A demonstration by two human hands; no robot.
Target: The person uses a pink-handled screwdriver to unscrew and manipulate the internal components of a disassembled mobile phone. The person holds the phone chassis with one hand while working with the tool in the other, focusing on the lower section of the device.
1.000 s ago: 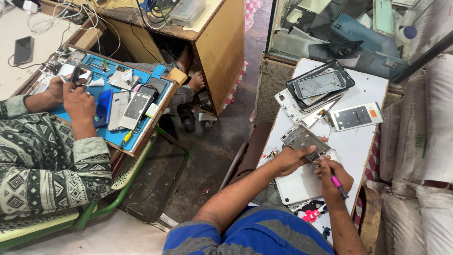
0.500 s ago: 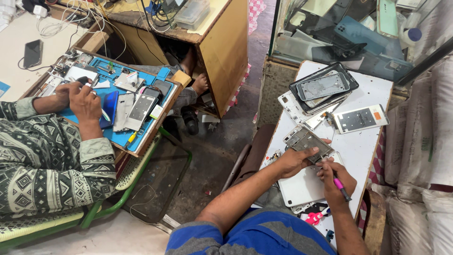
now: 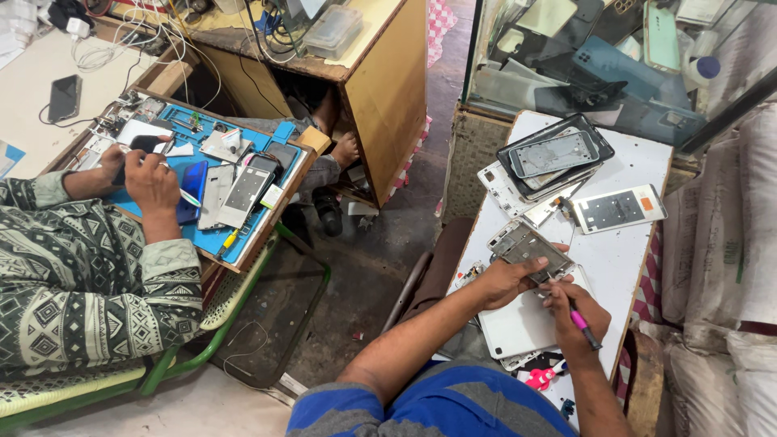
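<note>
My left hand (image 3: 506, 279) grips the near edge of an opened phone frame (image 3: 528, 244), its grey insides up, on a white table (image 3: 631, 259). My right hand (image 3: 576, 311) is right beside it, holding a pink-handled screwdriver (image 3: 584, 326) whose tip points at the frame's near corner. A white flat panel (image 3: 518, 324) lies under both hands.
A stack of dark phone frames (image 3: 554, 154) and a white phone body (image 3: 619, 209) lie farther back on the table. At the left, a co-worker in a patterned sleeve (image 3: 89, 283) works over a blue mat (image 3: 218, 235) with phone parts. Sacks (image 3: 728, 243) stand at the right.
Both my hands stay on the opened phone frame, with the screwdriver still at its near corner. The co-worker's hands have shifted a little over the blue mat.
</note>
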